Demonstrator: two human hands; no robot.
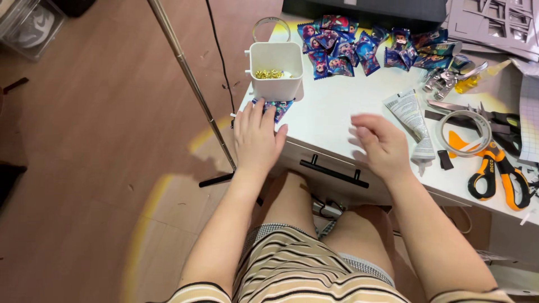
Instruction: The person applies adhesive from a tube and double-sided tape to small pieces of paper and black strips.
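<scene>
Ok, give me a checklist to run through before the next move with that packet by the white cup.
1. Left hand on the small blue packet: ok, fingers rest flat on it at the table's front corner.
2. Right hand free: ok, open and blurred above the table, holding nothing.
3. White cup upright: ok, gold pieces inside.
4. Packet clear of the cup: not ok, it sits right against the cup's base.
5. Packet pile within reach: cannot tell.
6. Orange scissors out of the way: ok, off to the right beside the glue tube.
</scene>
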